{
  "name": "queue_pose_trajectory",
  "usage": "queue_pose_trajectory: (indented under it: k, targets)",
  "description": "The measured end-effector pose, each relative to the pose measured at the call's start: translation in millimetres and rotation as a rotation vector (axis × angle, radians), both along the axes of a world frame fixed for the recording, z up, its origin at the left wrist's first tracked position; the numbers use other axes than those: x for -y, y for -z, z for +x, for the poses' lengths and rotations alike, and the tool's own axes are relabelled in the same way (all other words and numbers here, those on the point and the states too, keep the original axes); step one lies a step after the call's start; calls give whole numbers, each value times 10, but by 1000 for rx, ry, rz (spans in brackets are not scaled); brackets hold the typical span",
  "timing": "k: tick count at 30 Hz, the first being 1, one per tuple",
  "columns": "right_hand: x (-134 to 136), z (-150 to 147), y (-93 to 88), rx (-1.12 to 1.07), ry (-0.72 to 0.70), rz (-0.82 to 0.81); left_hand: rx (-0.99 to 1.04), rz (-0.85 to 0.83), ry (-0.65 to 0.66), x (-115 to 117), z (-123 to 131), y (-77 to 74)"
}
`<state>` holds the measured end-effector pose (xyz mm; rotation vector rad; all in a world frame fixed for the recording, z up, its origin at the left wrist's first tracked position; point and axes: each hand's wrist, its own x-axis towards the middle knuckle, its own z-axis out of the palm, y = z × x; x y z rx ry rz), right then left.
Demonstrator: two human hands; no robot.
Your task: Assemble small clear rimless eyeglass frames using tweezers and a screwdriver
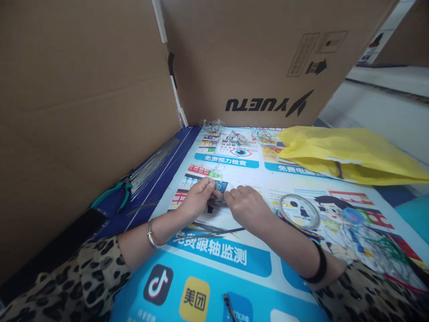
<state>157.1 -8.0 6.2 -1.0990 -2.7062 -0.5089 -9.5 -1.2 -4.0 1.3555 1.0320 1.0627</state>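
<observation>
My left hand (201, 196) and my right hand (247, 206) meet above the printed sheet (214, 268), fingertips nearly touching. Both are pinched closed. Whatever lies between the fingers is too small and too covered to name. A faint thin wire loop (218, 167) shows just beyond my left fingers; whether it joins what I hold, I cannot tell. Below my hands, several thin dark strips (217, 232) lie across the sheet.
Teal-handled pliers (126, 195) and a bundle of thin straight wires (152, 163) lie left. Right are a tape roll (282, 210), tangled coloured wires (385, 250) and a yellow bag (335, 143). More wire tangles (261, 134) lie at the back, before cardboard walls (251, 53).
</observation>
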Motion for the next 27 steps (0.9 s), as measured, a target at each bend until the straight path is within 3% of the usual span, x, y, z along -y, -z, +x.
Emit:
queue_pose_trajectory:
  k: [9,16,27]
  targets:
    - [19,-15,-74,6,77,-190,-358,266,-2,107,-7,-109]
    - [23,-17,-113,-20,114,-262,-506,388,-9,140,-18,-87]
    - [22,-32,-187,17,169,-369,-556,440,10,155,-39,-105]
